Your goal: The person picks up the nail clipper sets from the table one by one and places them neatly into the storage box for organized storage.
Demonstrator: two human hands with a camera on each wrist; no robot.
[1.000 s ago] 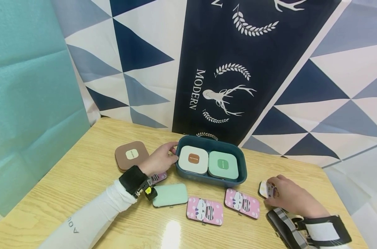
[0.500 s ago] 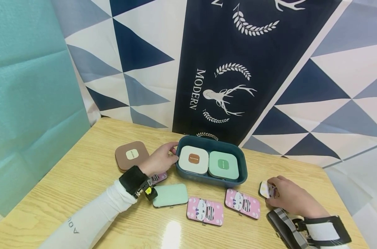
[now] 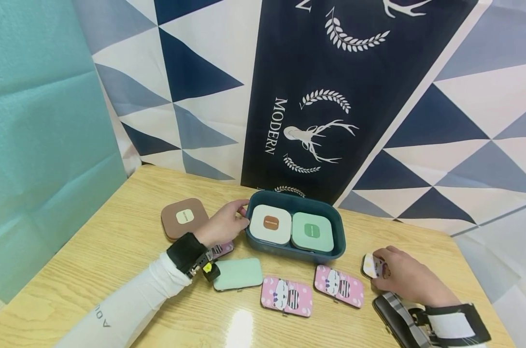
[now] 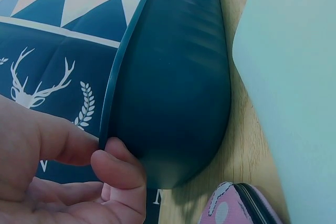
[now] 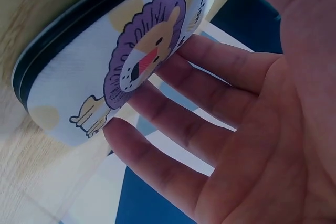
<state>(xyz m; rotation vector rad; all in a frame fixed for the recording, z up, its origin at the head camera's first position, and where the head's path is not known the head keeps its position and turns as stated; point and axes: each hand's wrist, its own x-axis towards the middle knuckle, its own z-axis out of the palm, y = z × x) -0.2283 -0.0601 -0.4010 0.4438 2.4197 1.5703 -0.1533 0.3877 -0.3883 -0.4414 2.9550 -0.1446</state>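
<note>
My left hand (image 3: 223,224) pinches the left rim of a dark teal bin (image 3: 284,251), thumb on one side and fingers on the other. In the left wrist view the bin's outer wall (image 4: 173,77) fills the middle. Two square boxes lie side by side in the bin, one white (image 3: 260,234) and one mint green (image 3: 320,243). Off to the right, my right hand (image 3: 408,275) holds a white case with a lion print (image 3: 369,266) by its edges, low over or on the table. The right wrist view shows fingertips along one side of this lion-print case (image 5: 142,61).
On the wooden table (image 3: 193,316) lie a mint case (image 3: 241,274), two pink cat-print cases (image 3: 284,297), a third pink case (image 3: 222,250) partly behind the left wrist, and a plaid and black case (image 3: 393,319) by the right wrist. Brown square boxes (image 3: 173,227) sit at left. Patterned cloth hangs behind.
</note>
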